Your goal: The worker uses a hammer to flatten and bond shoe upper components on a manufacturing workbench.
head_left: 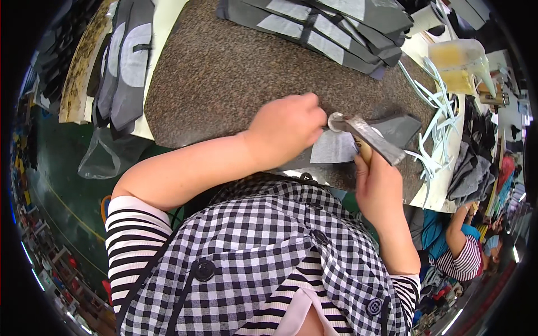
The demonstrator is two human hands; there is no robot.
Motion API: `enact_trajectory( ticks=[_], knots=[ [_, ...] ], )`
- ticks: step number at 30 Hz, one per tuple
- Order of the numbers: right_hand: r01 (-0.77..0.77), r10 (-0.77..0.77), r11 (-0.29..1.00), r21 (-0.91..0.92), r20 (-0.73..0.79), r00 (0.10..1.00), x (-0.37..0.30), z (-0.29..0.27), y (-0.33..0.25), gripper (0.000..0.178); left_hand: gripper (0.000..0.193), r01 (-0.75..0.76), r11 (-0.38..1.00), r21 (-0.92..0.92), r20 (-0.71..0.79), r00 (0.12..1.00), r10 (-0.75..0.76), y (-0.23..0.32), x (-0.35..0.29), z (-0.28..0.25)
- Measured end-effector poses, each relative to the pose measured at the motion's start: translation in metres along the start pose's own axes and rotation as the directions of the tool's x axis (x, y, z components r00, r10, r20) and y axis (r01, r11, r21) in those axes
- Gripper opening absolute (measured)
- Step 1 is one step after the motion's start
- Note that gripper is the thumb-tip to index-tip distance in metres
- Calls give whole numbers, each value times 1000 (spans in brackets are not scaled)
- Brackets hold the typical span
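My right hand (380, 182) is wrapped round the wooden handle of a hammer (367, 134). The hammer's round metal face lies close to the fingertips of my left hand (288, 131). Those fingers are curled and pressed down at the edge of a dark grey fabric piece (400, 129) with a whitish patch (332, 147) on it. What they pinch, if anything, is hidden. The piece lies flat on a brown speckled stone slab (224, 73), partly covered by my hands and the hammer.
Stacked grey pieces with white patches (319, 28) lie at the slab's far edge, and more (126, 67) at the left. Pale blue strips (440, 129) trail along the right, below a yellowish container (457, 61). Dark fabric (473, 173) and another person (459, 252) are at far right.
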State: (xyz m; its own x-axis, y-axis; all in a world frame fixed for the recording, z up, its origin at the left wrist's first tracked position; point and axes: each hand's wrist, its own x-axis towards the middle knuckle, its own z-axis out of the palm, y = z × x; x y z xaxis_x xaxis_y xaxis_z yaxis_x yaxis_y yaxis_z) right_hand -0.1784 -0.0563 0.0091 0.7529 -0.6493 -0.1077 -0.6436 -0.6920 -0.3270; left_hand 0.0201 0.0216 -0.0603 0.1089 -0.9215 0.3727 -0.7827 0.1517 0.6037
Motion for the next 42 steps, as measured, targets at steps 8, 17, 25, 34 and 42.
enact_trajectory(
  ticks=[8, 17, 25, 34, 42],
  knots=[
    [122, -118, 990, 75, -56, 991, -3, -1, 6, 17, 17, -359, 892, 274, 357, 899, 253, 12, -5, -26],
    [167, -164, 982, 91, -41, 986, -2, 0, 3, 19, 19, -429, 871, 240, 457, 841, 289, 1, -9, -39],
    [159, -162, 984, 73, 36, 986, 3, 4, -7, 21, 24, -390, 871, 299, 422, 872, 246, -7, -19, -46],
    [183, -189, 981, 60, 112, 975, 6, 10, -18, 23, 19, -283, 928, 244, 264, 940, 217, -22, -32, -52],
    [189, -200, 979, 79, 155, 967, 15, 7, -28, 23, 19, -148, 960, 239, 152, 982, 114, -17, -39, -51]
  ],
)
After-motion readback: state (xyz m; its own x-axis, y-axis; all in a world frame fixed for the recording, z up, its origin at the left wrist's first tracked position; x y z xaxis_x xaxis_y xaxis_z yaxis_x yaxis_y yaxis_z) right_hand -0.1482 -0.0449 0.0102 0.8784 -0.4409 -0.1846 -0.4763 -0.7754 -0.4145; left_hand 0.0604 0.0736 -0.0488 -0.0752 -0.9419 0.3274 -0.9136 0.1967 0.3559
